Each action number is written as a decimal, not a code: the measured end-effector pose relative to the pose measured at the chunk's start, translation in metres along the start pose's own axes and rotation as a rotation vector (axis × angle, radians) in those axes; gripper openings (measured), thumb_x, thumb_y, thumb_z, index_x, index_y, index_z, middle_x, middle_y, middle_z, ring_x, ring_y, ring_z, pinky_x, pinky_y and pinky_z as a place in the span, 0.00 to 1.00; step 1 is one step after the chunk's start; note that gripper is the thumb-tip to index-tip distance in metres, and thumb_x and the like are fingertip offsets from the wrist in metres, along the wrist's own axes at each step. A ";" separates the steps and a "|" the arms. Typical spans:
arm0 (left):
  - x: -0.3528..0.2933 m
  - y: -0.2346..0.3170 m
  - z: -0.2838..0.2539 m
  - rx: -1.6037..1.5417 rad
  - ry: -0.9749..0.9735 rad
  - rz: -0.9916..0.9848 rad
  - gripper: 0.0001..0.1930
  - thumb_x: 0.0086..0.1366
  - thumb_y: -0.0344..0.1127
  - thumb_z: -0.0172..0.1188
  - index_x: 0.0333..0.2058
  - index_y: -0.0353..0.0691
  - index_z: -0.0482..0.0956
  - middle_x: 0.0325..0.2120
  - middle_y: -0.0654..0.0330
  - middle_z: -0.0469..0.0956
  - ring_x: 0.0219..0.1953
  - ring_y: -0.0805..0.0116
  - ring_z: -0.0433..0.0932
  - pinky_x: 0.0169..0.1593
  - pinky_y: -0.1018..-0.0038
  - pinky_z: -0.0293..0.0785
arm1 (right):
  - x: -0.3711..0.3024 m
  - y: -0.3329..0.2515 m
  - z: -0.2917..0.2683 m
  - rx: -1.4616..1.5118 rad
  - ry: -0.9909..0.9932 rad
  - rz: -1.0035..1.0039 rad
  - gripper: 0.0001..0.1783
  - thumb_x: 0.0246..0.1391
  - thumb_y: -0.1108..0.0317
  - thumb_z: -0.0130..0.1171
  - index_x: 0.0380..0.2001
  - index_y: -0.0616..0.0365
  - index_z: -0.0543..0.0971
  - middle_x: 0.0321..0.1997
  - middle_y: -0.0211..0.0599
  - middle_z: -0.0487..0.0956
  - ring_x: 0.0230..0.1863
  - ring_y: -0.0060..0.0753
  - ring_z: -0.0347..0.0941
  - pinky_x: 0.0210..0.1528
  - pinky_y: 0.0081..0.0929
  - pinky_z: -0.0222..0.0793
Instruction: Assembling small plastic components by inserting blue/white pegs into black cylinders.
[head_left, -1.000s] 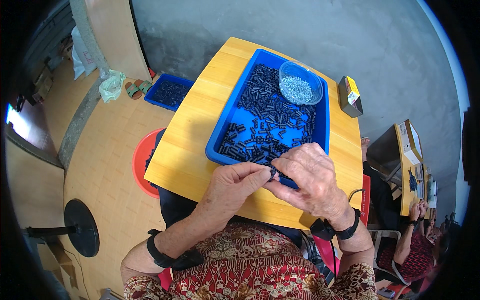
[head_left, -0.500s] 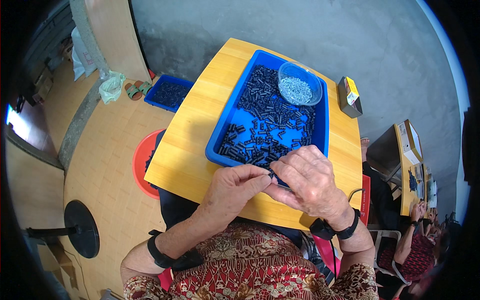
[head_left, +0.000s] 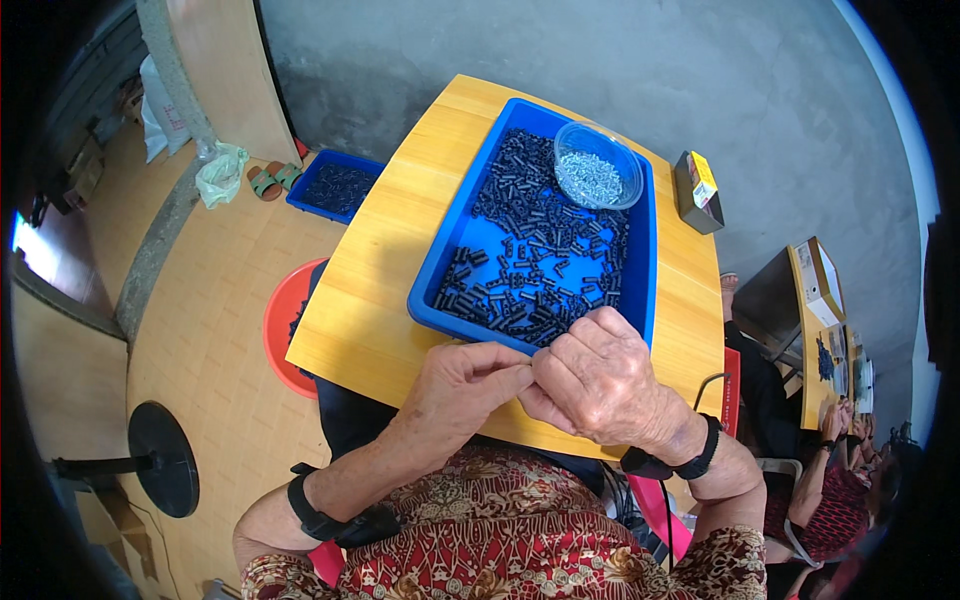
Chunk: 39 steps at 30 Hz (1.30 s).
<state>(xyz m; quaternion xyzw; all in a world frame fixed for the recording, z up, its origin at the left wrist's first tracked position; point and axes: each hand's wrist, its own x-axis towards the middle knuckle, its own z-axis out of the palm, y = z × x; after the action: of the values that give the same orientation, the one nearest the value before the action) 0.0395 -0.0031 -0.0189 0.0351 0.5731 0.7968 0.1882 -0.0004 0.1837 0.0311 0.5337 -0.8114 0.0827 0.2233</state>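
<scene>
My left hand (head_left: 455,398) is pinched closed at the near edge of a blue tray (head_left: 425,312). Its fingertips meet those of my right hand (head_left: 600,383), which is curled closed with its knuckles up. Whatever lies between them is hidden by the fingers. Many small black cylindrical parts (head_left: 520,180) fill the tray, dense at the far end and scattered nearer. A clear round plastic tub (head_left: 590,180) of small silvery metal pieces sits inside the tray's far right corner.
The tray rests on a yellow wooden table (head_left: 375,280). A dark box (head_left: 697,200) stands at the right edge. On the floor at left are a red basin (head_left: 285,330), another blue tray (head_left: 330,190) and a black round stand base (head_left: 165,460). Another person (head_left: 825,500) works at right.
Both hands have drawn slightly nearer to me, off the tray's near rim, fingertips still together. A dark bit seen between them before is now hidden.
</scene>
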 end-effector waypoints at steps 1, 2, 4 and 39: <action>-0.002 0.001 -0.001 0.001 0.000 -0.001 0.10 0.69 0.33 0.59 0.40 0.31 0.83 0.31 0.69 0.80 0.35 0.84 0.71 0.38 0.83 0.68 | 0.001 -0.001 0.002 0.001 0.000 0.001 0.12 0.36 0.66 0.68 0.19 0.55 0.73 0.19 0.29 0.64 0.23 0.31 0.64 0.29 0.30 0.58; -0.003 0.002 -0.001 -0.027 0.007 0.010 0.10 0.69 0.33 0.59 0.41 0.31 0.83 0.32 0.68 0.80 0.35 0.84 0.72 0.39 0.83 0.68 | 0.003 -0.001 0.004 0.009 0.025 0.000 0.13 0.36 0.66 0.69 0.18 0.54 0.72 0.19 0.29 0.64 0.23 0.31 0.64 0.29 0.30 0.58; -0.006 0.003 -0.003 -0.052 0.024 0.021 0.10 0.69 0.33 0.59 0.41 0.31 0.83 0.33 0.68 0.80 0.36 0.84 0.72 0.40 0.82 0.69 | 0.005 -0.001 0.006 0.025 0.053 -0.006 0.14 0.37 0.65 0.69 0.18 0.53 0.72 0.19 0.29 0.64 0.23 0.30 0.64 0.29 0.30 0.58; -0.041 0.042 -0.107 0.378 0.716 0.434 0.08 0.68 0.31 0.60 0.43 0.34 0.82 0.37 0.61 0.83 0.42 0.76 0.79 0.52 0.76 0.71 | -0.024 0.138 -0.012 0.026 -0.317 0.382 0.05 0.51 0.74 0.61 0.33 0.61 0.79 0.31 0.46 0.80 0.39 0.53 0.78 0.38 0.45 0.75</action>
<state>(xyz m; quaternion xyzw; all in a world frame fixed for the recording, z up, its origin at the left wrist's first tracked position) 0.0370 -0.1248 -0.0101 -0.0894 0.7166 0.6614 -0.2026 -0.1135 0.2657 0.0454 0.3796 -0.9214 0.0491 0.0667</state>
